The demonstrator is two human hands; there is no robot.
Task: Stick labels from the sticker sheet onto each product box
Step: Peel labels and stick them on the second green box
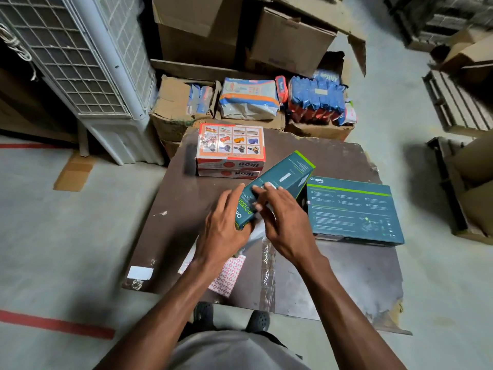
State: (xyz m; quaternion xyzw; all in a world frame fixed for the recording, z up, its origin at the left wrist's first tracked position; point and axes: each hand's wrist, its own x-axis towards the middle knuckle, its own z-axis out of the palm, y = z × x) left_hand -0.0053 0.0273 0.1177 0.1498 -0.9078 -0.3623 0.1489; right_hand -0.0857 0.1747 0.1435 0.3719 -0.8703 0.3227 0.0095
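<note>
Here my right hand (282, 217) lies on the upper face of a tilted teal box (277, 182), fingers straight and pressed flat near a small white label (269, 186) — my left hand (224, 222) curls round the box's near end. Under my left wrist the sticker sheet (226, 276) lies on the brown board (333, 276). To the right a second teal box (352, 209) lies flat; at the far side stand two stacked orange-and-white boxes (230, 148).
</note>
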